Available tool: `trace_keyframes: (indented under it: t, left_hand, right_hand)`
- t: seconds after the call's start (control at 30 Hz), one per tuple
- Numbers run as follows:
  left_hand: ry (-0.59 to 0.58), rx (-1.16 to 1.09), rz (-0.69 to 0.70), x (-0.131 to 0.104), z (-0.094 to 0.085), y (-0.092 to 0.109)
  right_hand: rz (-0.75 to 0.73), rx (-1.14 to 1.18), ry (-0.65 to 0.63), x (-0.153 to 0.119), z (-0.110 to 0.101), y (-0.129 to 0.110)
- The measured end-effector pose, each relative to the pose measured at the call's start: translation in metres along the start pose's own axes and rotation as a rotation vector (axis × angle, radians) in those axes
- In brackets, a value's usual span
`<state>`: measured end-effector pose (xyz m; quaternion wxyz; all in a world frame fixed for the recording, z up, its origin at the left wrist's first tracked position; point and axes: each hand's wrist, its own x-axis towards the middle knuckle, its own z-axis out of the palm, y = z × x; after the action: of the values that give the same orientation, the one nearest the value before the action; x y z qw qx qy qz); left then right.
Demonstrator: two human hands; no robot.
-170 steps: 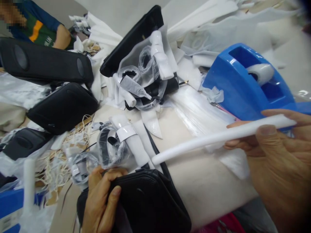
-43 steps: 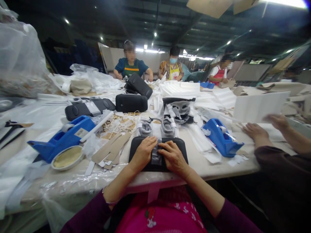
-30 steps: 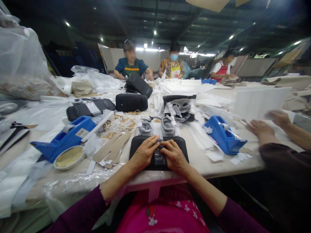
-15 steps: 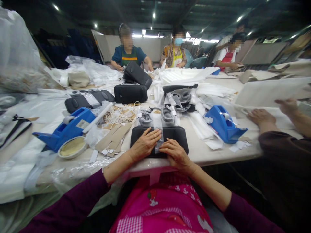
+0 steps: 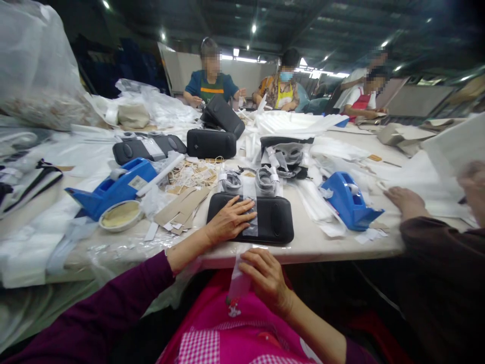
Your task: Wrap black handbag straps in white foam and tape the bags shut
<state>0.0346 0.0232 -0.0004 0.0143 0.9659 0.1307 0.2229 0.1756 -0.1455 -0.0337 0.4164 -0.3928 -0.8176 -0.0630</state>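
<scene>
A black hard case point(image 5: 275, 215) lies near the table's front edge, with a clear plastic strip point(image 5: 250, 192) running over its middle. Flat on the case and the strip rests my left hand point(image 5: 233, 218), fingers stretched. My right hand point(image 5: 267, 278) is just in front of the table edge, pinching a translucent plastic strip point(image 5: 238, 280) that hangs over my pink apron. Two grey coiled straps point(image 5: 266, 182) in plastic wrap sit directly behind the case; the strip passes between them.
Blue tape dispensers stand left point(image 5: 113, 187) and right point(image 5: 348, 202). Beside the left one are a round dish point(image 5: 121, 216) and cardboard pieces point(image 5: 182, 207). More black cases point(image 5: 211, 143) lie behind. A co-worker's hand point(image 5: 407, 202) handles white sheets at right; several people work across the table.
My right hand has left the case and come down toward me with the plastic strip. My left hand stays on the case. The view has shifted slightly.
</scene>
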Motion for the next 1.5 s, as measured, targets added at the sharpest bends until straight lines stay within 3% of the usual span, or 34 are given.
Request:
trace_keyframes:
  t: [0.23,0.53,0.63,0.73,0.83,0.97,1.07,1.23,1.5]
  left_hand:
    - [0.009,-0.026,-0.001,0.000,-0.003,0.001]
    - [0.002,-0.042,-0.029,0.002,-0.003,0.001]
    - [-0.004,-0.039,-0.040,0.002,-0.004,0.001]
    - [-0.009,-0.038,-0.043,0.002,-0.005,0.002]
    - [0.007,-0.043,-0.046,0.002,-0.006,0.004]
    - [0.030,-0.093,-0.063,-0.001,-0.010,0.008]
    - [0.066,-0.149,-0.087,-0.003,-0.011,0.009]
    - [0.097,-0.169,-0.122,-0.004,-0.007,0.008]
    - [0.112,-0.101,-0.229,-0.006,0.001,0.009]
  right_hand:
    - [-0.017,0.066,-0.030,0.007,-0.034,-0.035]
    - [-0.076,-0.023,-0.018,-0.006,-0.036,-0.042]
    - [-0.086,0.012,-0.041,0.008,-0.046,-0.040]
    - [0.035,0.079,-0.017,0.045,-0.058,-0.022]
    - [0.261,0.066,0.051,0.088,-0.055,0.018]
    - [0.513,-0.088,0.060,0.118,-0.026,0.081]
    - [0.572,-0.213,-0.013,0.120,-0.004,0.107]
    - [0.590,-0.353,-0.059,0.119,0.007,0.113]
    - [0.608,-0.358,-0.098,0.125,0.009,0.114]
